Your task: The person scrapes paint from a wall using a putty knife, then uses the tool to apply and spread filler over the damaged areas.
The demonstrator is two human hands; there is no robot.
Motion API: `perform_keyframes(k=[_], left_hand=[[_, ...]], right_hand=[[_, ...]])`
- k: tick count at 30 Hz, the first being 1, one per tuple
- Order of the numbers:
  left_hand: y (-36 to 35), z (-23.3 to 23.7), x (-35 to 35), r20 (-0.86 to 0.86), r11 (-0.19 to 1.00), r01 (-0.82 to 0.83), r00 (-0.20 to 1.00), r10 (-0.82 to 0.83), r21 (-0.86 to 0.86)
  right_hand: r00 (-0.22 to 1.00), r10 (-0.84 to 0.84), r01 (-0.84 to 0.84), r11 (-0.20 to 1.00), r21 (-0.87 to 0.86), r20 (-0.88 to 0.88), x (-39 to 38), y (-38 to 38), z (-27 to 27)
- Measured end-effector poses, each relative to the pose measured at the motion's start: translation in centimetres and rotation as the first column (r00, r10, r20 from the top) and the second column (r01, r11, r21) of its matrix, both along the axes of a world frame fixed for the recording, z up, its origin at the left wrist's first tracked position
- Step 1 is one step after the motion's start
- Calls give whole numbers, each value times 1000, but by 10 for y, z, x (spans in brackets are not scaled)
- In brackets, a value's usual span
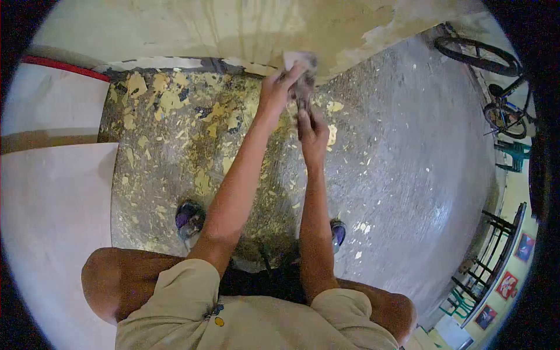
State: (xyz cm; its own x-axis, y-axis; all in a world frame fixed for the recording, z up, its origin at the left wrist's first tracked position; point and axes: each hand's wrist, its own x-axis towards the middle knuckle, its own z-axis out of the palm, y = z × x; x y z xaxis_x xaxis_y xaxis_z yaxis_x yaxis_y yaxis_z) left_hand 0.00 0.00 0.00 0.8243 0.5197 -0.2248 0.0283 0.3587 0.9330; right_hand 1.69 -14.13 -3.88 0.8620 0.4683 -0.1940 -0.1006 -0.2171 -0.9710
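Both of my hands reach forward to the foot of a yellowish wall with stained, peeling paint. My left hand is closed on a greyish, flat tool that looks like a scraper, blurred by motion. Just below and to the right, my right hand is closed round the dark lower end of the same tool. The blade's exact shape and its contact with the wall are smeared. Yellow paint flakes lie scattered over the grey floor under and around my hands.
A pale board stands at the left, with a red edge behind it. My shoes rest on the floor. At the right are a bicycle, green chairs, a black rack and framed pictures.
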Motion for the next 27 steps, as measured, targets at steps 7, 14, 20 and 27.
perform_keyframes(k=[7,14,20,27], left_hand=[[-51,-46,-7,-105,785,-127,991,80,-606],[-66,3,37,256,679,79,953,164,-730],[-56,-9,40,332,593,97,894,302,-799],[-51,-13,36,371,474,202,880,297,-857]], right_hand=[[930,239,-40,821,-570,279,10,-49,52],[770,214,110,884,-455,601,15,-46,125],[675,398,253,667,-701,622,17,-12,148],[706,240,306,745,-593,666,-1,-3,155]])
